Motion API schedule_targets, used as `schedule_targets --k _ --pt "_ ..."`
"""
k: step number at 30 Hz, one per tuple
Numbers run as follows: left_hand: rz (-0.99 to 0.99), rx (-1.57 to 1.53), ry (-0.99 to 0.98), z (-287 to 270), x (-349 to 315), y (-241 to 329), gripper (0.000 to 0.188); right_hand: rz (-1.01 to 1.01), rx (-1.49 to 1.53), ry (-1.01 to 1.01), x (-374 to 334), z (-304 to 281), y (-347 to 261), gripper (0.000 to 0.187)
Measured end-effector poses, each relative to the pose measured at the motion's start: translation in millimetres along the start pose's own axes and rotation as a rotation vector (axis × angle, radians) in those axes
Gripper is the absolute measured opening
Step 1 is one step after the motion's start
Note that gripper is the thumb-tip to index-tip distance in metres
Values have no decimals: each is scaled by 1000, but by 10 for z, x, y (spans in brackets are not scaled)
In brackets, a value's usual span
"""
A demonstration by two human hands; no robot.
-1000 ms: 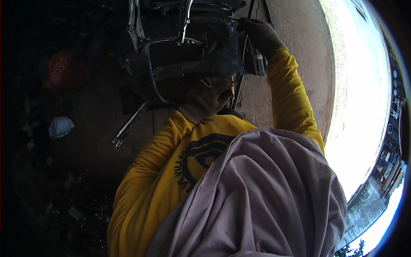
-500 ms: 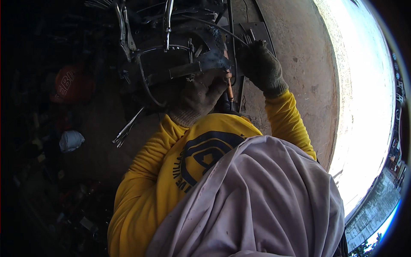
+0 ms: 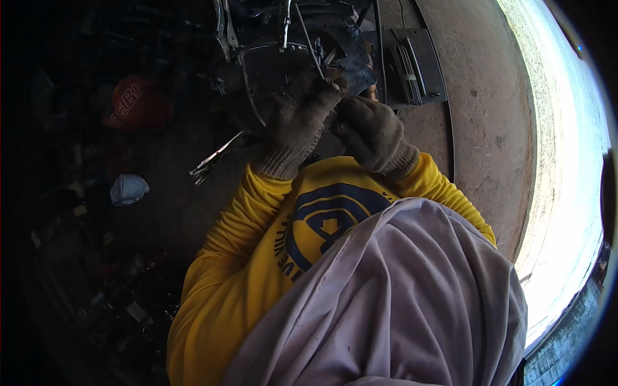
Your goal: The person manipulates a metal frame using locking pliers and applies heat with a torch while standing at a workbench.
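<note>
My left hand [image 3: 299,119], in a grey-brown knit glove, is closed at the near end of a thin welding rod [image 3: 308,40], which points up and away. Against its fingertips, my gloved right hand [image 3: 373,128] has its fingers curled; what they hold, if anything, is hidden. Just beyond the hands is a dark metal workpiece [image 3: 356,72] with a bent bar curving down its left side. Two locking pliers stand at its far side, one at the left [image 3: 225,29] and one nearer the middle [image 3: 286,26]. A copper-coloured piece [image 3: 372,92] shows partly behind my right hand.
A bundle of rods [image 3: 407,71] lies on a dark plate [image 3: 432,71] at the right. Another pair of pliers [image 3: 215,156] lies left of my left forearm. Farther left are a rounded orange-red thing [image 3: 138,106] and a white bag-like bundle [image 3: 129,190]. Bright ground lies far right.
My right hand has moved left and nearer, from beside the rods to my left hand. The rod has swung from slanting leftward to pointing away. My left hand has risen to meet it.
</note>
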State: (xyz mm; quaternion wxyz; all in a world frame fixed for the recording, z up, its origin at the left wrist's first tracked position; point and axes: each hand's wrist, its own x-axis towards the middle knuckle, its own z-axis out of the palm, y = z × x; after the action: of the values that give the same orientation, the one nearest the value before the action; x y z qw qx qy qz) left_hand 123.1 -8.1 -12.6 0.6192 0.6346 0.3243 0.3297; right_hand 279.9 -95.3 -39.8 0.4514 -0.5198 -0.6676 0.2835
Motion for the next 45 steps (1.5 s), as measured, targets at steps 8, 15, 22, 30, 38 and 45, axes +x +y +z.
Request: schedule_targets --k 8,15,22,30,38,45 --pt "-217 192 296 -573 -354 369 19 27 -63 -68 12 245 13 53" --pt "-150 230 433 -934 -627 124 21 272 158 62 -176 191 366 37" --pt "-202 491 479 -885 -584 -154 26 332 86 16 -300 135 489 36" --pt "-68 660 540 -900 -538 -408 24 384 44 -11 -356 86 616 35" --pt "41 943 405 -910 -557 -190 24 348 33 74 -266 58 538 39" --pt "87 1263 -270 -406 -310 251 31 -256 -633 40 265 -261 123 45"
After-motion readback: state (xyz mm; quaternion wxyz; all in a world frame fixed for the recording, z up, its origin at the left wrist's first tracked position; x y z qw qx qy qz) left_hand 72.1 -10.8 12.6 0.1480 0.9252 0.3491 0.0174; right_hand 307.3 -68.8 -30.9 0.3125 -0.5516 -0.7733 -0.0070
